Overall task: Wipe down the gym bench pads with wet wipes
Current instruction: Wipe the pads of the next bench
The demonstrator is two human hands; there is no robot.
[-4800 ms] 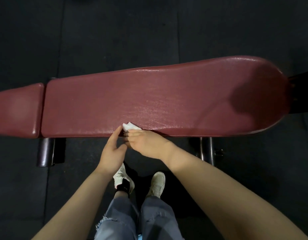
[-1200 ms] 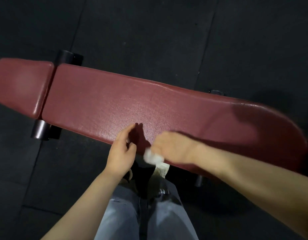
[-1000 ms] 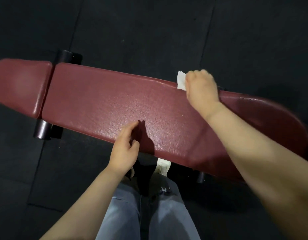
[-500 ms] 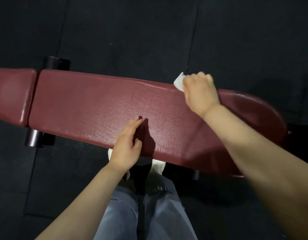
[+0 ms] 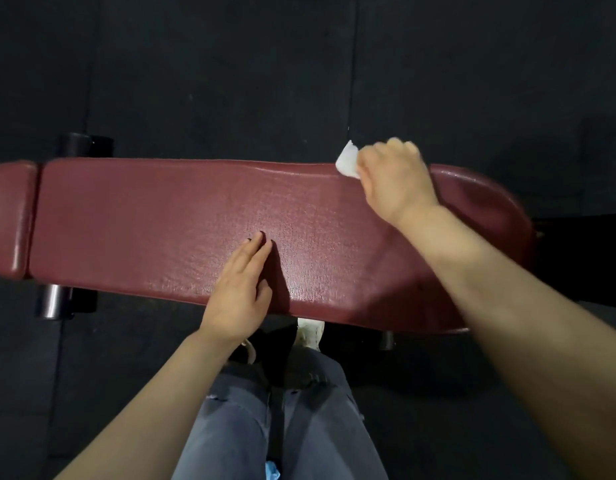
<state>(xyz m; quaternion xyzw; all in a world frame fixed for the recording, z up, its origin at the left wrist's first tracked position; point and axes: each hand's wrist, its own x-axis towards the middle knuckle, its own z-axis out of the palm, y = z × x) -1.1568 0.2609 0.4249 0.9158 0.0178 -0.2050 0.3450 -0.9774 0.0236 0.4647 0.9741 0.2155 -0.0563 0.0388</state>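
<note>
While the wet wipe (image 5: 347, 163) sits bunched at the far edge of the long back pad (image 5: 161, 223), toward its rounded right end, your right hand (image 5: 394, 183) has its fingers curled round it, pressing it onto the maroon vinyl, and that looks like a stroke along the far rim. Your left hand (image 5: 237, 296) lies flat near the pad's near edge, about mid-length, fingers straight and close together, thumb tucked alongside; my read is that it braces you as you lean across. The vinyl near the right end shines, possibly damp, though it could just be glare. Off to the left, across a narrow gap, the shorter seat pad (image 5: 8, 216) runs out of view, and I can't judge whether it has been wiped. Beneath, a dark frame tube (image 5: 53, 301) pokes out at the near-left, on black rubber floor (image 5: 230, 81). No wipe packet, bin or other container shows anywhere.
</note>
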